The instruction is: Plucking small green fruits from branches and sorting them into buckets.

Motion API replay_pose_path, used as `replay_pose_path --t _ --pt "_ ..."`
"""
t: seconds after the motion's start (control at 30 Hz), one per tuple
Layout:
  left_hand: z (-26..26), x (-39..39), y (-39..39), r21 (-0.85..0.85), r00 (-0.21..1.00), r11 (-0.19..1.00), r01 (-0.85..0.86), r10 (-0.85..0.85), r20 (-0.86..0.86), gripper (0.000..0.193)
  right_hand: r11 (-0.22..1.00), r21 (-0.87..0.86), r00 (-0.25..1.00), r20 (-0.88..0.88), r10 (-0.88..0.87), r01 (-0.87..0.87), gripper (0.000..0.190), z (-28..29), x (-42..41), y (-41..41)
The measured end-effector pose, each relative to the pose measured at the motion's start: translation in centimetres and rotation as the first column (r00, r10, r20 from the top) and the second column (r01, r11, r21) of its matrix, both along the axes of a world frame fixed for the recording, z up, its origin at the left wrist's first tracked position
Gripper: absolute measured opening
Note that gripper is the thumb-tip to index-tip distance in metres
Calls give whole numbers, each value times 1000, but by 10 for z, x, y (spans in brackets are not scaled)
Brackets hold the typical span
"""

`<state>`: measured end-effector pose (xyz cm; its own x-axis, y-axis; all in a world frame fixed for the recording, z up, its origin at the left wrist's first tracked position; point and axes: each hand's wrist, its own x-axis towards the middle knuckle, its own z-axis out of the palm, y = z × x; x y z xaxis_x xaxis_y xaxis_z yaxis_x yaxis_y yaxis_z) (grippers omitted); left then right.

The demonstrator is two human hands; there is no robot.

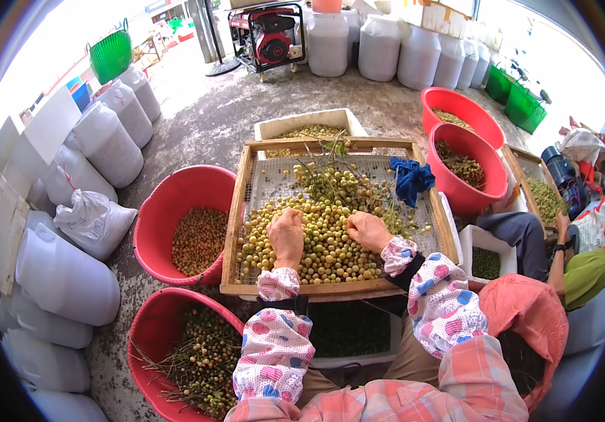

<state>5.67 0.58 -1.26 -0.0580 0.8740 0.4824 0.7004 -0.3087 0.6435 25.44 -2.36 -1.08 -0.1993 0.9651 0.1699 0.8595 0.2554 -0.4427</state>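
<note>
A wood-framed wire-mesh sieve (235,221) lies before me, spread with small round yellow-green fruits (329,264). My left hand (285,237) rests over the fruits left of centre, its fingers curled downward. Over the right part of the same heap is my right hand (369,232), fingers bent in among the fruits. Whether either hand grips a fruit is hidden by the knuckles. Beyond the hands, stems with fruit still attached (334,182) form a pile towards the sieve's far side. A dark blue cloth (412,179) hangs on the right rail.
On my left stand a red tub (147,227) of brownish fruits and another red tub (147,364) with stemmy fruit. A foam box (352,121) sits beyond the sieve. Two red tubs (492,184) are at right, near a seated co-worker (587,274). White plastic drums (107,142) line the left.
</note>
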Motion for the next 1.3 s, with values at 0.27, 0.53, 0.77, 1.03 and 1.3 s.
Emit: replay_pose_path --t 0.27,0.53,0.77,1.03,1.3 --pt "3 -18 1 20 993 1000 -8 5 120 10 986 -151 982 159 99 -75 22 9 -19 -3" --pt "32 -27 -14 -82 848 979 185 -117 517 10 992 -88 979 -179 -102 87 14 14 21 5" --pt "16 -44 -18 -419 993 901 109 -119 2 14 988 -146 998 -36 45 -49 15 28 0 -8" --pt "11 -18 -27 -309 945 946 97 -185 -269 8 993 -112 994 109 -29 41 15 22 3 -13" --pt "2 -20 -23 -295 904 953 67 -183 -387 7 991 -103 951 289 113 -87 11 12 -3 -25"
